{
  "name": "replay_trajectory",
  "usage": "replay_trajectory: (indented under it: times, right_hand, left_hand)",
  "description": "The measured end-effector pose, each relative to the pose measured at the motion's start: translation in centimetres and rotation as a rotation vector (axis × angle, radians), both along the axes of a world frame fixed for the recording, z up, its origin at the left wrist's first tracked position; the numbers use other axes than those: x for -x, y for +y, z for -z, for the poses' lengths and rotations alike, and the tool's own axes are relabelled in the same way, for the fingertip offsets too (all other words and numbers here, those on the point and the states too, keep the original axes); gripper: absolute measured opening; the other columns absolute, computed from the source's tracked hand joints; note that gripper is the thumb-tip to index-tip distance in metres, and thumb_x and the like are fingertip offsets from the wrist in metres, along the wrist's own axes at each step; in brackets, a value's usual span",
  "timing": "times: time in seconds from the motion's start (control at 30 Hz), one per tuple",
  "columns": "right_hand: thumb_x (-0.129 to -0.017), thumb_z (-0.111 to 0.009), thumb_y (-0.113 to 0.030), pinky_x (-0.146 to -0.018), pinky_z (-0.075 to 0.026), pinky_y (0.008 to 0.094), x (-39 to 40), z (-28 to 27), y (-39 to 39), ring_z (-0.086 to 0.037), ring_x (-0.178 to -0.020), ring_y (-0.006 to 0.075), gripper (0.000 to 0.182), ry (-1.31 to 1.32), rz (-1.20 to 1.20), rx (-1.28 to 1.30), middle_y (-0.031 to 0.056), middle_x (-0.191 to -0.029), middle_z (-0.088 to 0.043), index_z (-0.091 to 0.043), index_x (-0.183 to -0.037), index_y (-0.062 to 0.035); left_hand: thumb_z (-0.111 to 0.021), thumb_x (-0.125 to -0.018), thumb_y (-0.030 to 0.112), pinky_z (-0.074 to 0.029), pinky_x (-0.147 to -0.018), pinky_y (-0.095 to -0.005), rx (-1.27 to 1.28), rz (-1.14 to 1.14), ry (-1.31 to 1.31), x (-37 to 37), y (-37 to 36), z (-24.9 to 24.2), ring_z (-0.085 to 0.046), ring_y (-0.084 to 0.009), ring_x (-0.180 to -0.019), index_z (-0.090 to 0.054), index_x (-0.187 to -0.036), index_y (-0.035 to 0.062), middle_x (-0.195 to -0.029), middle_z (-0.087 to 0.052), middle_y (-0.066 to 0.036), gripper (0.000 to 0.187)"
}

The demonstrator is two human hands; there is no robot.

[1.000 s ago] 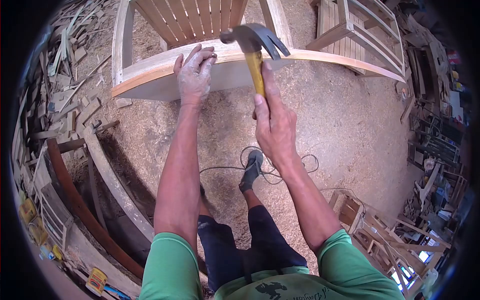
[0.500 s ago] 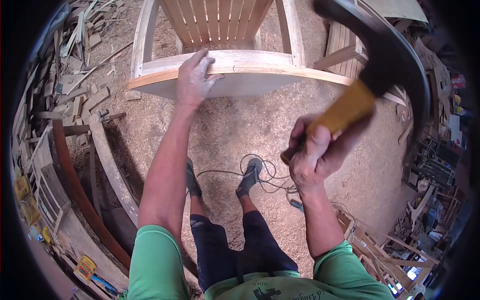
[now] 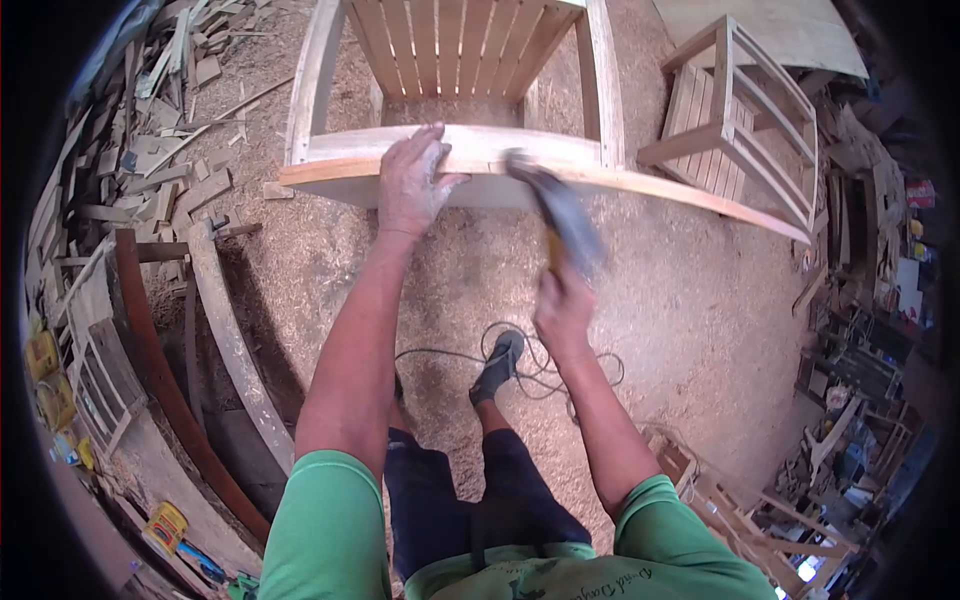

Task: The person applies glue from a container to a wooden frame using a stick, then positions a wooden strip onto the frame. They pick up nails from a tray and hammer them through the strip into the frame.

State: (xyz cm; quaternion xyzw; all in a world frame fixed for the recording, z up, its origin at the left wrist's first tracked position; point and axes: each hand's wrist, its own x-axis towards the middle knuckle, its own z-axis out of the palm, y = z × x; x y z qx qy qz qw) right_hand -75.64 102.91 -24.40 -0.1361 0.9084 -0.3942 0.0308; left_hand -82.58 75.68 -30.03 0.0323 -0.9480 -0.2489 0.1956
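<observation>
My right hand is closed around the yellow handle of a claw hammer. Motion blurs the hammer; its dark head overlaps the wood's front edge, right of my left hand. My left hand presses on a long wooden board, fingers hooked over its upper edge and thumb pointing right. The board runs along the near rail of a slatted wooden chair frame and juts well past it on the right. Beneath the board's edge, a pale panel face shows.
A second slatted wooden frame lies at the upper right. Offcuts are heaped on the left, near curved timbers. A cord coils by my foot on the shavings-covered floor. A yellow container sits lower left.
The hammer has swung down and forward from its raised place at the upper right to the board's edge. My left hand stays on the board while the whole view has shifted slightly.
</observation>
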Motion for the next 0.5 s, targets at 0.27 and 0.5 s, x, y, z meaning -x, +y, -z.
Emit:
replay_trajectory:
  times: [0.27,0.5]
  right_hand:
    - [-0.113,-0.047,-0.018,-0.049,-0.048,0.0272,0.5,-3.1,-1.6,-0.053,-0.058,0.0094,0.071,0.192,0.03,0.501,0.0014,-0.076,-0.061,-0.017,-0.174,-0.0382]
    - [-0.114,-0.045,-0.02,-0.049,-0.047,0.0248,3.0,-3.2,-4.3,-0.051,-0.056,0.0097,0.063,-0.128,0.036,0.106,0.0009,-0.071,-0.058,-0.026,-0.173,-0.031]
  left_hand:
    - [-0.089,-0.081,0.037,-0.041,-0.119,-0.0435,-0.025,0.005,-0.013,-0.8,0.7,0.1,-0.056,-0.024,-0.145,-0.075,-0.117,0.0071,-0.154,-0.064,-0.005,0.049]
    - [-0.089,-0.081,0.035,-0.04,-0.119,-0.0424,-0.072,0.021,-0.029,-1.0,0.5,0.0,-0.056,-0.0216,-0.145,-0.074,-0.121,0.0097,-0.154,-0.064,-0.004,0.05]
